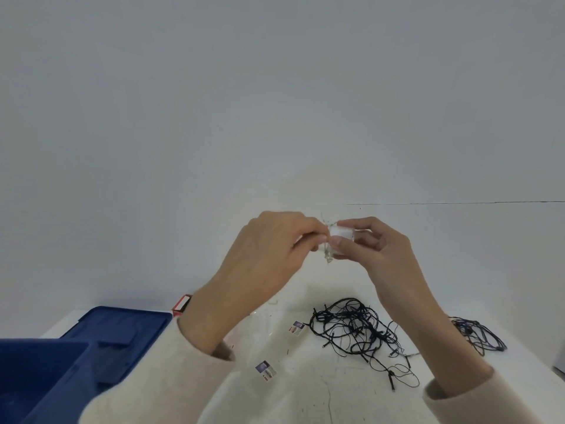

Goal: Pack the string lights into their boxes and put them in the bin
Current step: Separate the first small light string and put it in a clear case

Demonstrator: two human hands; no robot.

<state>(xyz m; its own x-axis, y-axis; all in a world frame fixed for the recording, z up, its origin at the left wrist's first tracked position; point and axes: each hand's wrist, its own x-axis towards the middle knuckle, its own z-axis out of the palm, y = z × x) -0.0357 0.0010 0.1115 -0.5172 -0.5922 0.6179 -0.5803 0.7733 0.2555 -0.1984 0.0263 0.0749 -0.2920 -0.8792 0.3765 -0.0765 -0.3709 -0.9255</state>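
Both hands are raised above the white table [336,390]. My right hand [382,255] grips a small white battery pack [342,232] wrapped with thin silvery wire string lights [327,255]. My left hand [269,255] pinches that wire beside the pack. A tangle of black string lights [354,328] lies on the table below my hands. A second black bundle [477,333] lies at the right. The blue bin [42,377] stands at the lower left, its blue lid [122,325] behind it.
A red and white box [182,304] peeks out behind my left forearm, past the lid. Two small printed labels or cards [266,371] [297,328] lie on the table. A plain grey wall fills the view beyond the table.
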